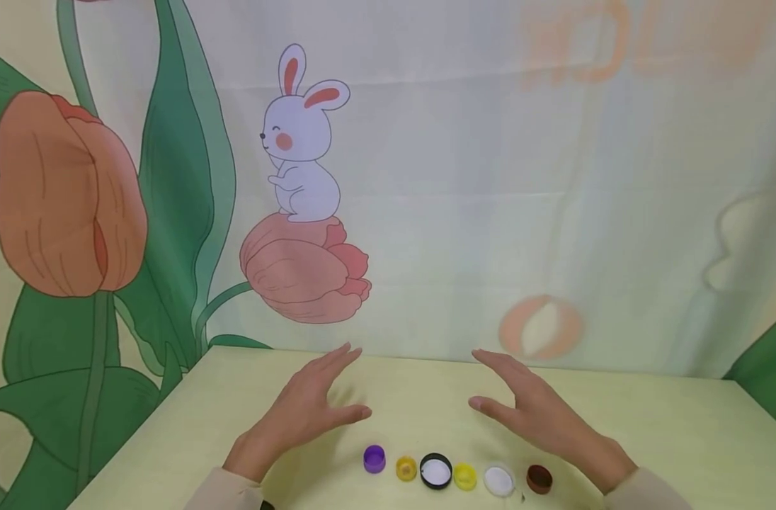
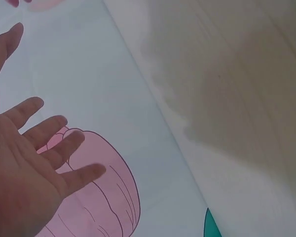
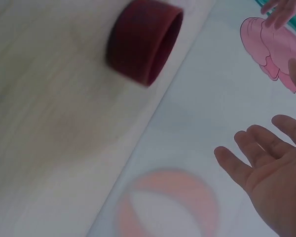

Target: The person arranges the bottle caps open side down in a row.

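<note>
The left hand [image 1: 301, 407] is hovering with thumb and fingers apart, holding nothing. Rightward, on the near table [image 1: 420, 404], a purple cap [image 1: 374, 459], amber cap [image 1: 406, 468], black cap [image 1: 435, 471], yellow cap [image 1: 465, 477], white cap [image 1: 499, 481] and brown cap [image 1: 539, 479] are sitting in a row, probably light, stiff plastic, best pinched across the sides. The right hand [image 1: 536, 407] is hovering likewise, empty.

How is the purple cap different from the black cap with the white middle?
The purple cap is purple all over, while the black cap has a dark rim around a white middle. The black cap looks wider than the purple cap. The purple cap sits at the row's left end; the black cap is third from the left. Both are round and rest on the table.
</note>
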A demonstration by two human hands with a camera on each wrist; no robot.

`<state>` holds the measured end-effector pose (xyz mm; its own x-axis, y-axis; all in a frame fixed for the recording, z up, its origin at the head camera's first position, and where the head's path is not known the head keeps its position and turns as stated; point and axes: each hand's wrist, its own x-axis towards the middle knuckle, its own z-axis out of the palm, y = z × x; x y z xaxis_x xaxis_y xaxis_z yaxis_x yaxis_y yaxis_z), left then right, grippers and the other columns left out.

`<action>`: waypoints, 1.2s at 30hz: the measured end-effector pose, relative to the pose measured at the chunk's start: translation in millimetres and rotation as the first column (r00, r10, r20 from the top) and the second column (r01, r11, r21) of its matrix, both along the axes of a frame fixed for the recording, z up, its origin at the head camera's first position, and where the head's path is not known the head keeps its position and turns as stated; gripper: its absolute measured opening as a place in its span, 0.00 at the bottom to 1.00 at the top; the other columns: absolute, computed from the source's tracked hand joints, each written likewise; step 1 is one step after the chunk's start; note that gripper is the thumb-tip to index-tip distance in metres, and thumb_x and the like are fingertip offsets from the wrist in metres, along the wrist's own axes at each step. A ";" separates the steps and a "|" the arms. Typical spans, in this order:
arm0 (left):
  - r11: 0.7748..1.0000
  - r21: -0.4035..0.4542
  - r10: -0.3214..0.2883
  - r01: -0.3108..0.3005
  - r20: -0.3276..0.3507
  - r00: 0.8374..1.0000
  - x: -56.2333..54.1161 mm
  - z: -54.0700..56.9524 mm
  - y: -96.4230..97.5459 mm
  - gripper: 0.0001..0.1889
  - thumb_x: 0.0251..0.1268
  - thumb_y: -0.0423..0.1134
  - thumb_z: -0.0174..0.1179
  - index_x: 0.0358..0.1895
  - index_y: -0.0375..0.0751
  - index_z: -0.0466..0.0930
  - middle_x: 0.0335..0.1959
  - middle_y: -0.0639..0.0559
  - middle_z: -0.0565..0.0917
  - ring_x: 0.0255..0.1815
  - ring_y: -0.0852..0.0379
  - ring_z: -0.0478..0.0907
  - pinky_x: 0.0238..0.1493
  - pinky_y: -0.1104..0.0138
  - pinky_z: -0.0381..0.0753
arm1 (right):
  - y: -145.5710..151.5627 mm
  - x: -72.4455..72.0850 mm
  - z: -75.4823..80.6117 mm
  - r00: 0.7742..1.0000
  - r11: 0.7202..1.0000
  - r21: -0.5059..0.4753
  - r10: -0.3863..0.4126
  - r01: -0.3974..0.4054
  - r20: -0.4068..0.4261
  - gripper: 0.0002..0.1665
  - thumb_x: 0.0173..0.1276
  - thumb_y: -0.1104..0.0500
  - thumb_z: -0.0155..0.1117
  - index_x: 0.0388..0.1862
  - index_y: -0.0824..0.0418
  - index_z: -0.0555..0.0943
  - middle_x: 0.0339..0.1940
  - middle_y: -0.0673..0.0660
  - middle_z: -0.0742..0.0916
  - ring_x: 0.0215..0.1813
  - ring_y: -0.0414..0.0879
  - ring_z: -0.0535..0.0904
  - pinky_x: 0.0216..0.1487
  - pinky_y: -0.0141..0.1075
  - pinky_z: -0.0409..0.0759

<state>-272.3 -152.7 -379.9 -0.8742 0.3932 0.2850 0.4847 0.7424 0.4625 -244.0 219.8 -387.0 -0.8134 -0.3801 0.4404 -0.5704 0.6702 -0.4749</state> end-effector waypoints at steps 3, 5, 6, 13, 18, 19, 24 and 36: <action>1.000 0.031 -0.003 0.002 0.043 0.999 0.7 -0.2 -2.1 0.47 0.59 0.60 0.78 0.81 0.52 0.69 0.81 0.50 0.68 0.81 0.41 0.63 0.75 0.39 0.63 | -9.5 -1.3 1.8 1.000 1.000 -0.017 0.021 -0.021 0.017 0.43 0.75 0.40 0.70 0.82 0.55 0.69 0.76 0.53 0.77 0.76 0.57 0.72 0.71 0.58 0.73; 0.998 0.054 -0.014 0.011 0.058 0.998 1.0 0.0 -3.4 0.45 0.58 0.58 0.79 0.78 0.51 0.72 0.78 0.51 0.72 0.79 0.42 0.66 0.75 0.41 0.66 | -15.7 -1.9 3.3 0.998 0.999 -0.036 0.035 -0.033 0.044 0.43 0.75 0.39 0.70 0.81 0.55 0.70 0.76 0.52 0.78 0.74 0.57 0.74 0.70 0.58 0.74; 0.998 0.064 -0.024 0.020 0.059 0.998 1.1 -0.2 -4.2 0.43 0.58 0.57 0.79 0.77 0.51 0.74 0.77 0.51 0.74 0.77 0.43 0.69 0.74 0.42 0.68 | -18.7 -2.3 4.0 0.997 0.998 -0.046 0.042 -0.039 0.059 0.43 0.74 0.39 0.70 0.81 0.55 0.71 0.75 0.52 0.78 0.73 0.57 0.76 0.69 0.57 0.75; 0.989 0.123 -0.092 0.077 0.118 0.989 1.7 -0.5 -10.2 0.39 0.56 0.53 0.82 0.71 0.48 0.80 0.67 0.53 0.82 0.65 0.45 0.80 0.65 0.44 0.78 | -40.3 -7.5 4.1 0.979 0.988 -0.120 0.115 -0.096 0.167 0.40 0.75 0.39 0.70 0.77 0.57 0.74 0.71 0.55 0.82 0.68 0.56 0.79 0.66 0.57 0.78; 0.980 0.162 -0.142 0.115 0.166 0.976 2.0 -0.7 -13.4 0.35 0.56 0.49 0.82 0.68 0.48 0.82 0.65 0.51 0.83 0.63 0.45 0.82 0.63 0.43 0.79 | -58.0 -10.0 5.6 0.956 0.978 -0.156 0.175 -0.140 0.235 0.35 0.75 0.42 0.71 0.74 0.57 0.76 0.69 0.54 0.83 0.68 0.57 0.80 0.65 0.57 0.78; 0.978 0.169 -0.151 0.122 0.173 0.973 1.9 -1.0 -14.2 0.34 0.56 0.48 0.82 0.67 0.48 0.83 0.65 0.50 0.84 0.63 0.44 0.82 0.63 0.43 0.79 | -61.8 -10.5 5.9 0.951 0.976 -0.161 0.186 -0.149 0.248 0.34 0.75 0.43 0.71 0.73 0.57 0.77 0.69 0.54 0.83 0.68 0.57 0.80 0.65 0.57 0.78; 0.969 0.193 -0.197 0.153 0.234 0.952 0.1 -4.0 -14.7 0.30 0.57 0.45 0.82 0.64 0.45 0.85 0.62 0.47 0.86 0.59 0.43 0.84 0.62 0.43 0.80 | -76.0 -11.9 5.1 0.927 0.964 -0.200 0.229 -0.174 0.297 0.29 0.75 0.46 0.72 0.68 0.59 0.81 0.64 0.54 0.86 0.65 0.59 0.81 0.64 0.58 0.79; 0.967 0.168 -0.240 0.194 0.328 0.914 -1.9 -11.4 -10.4 0.24 0.59 0.44 0.81 0.58 0.45 0.87 0.55 0.52 0.88 0.56 0.48 0.85 0.57 0.46 0.83 | -103.5 -17.0 -3.6 0.876 0.950 -0.191 0.302 -0.245 0.376 0.17 0.73 0.52 0.75 0.54 0.59 0.86 0.47 0.49 0.90 0.50 0.45 0.85 0.54 0.39 0.83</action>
<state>-274.2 -163.1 -391.2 -0.8243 0.5645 0.0440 0.4214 0.5597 0.7136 -261.0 116.3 -390.6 -0.8020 -0.5736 0.1665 -0.4675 0.4293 -0.7728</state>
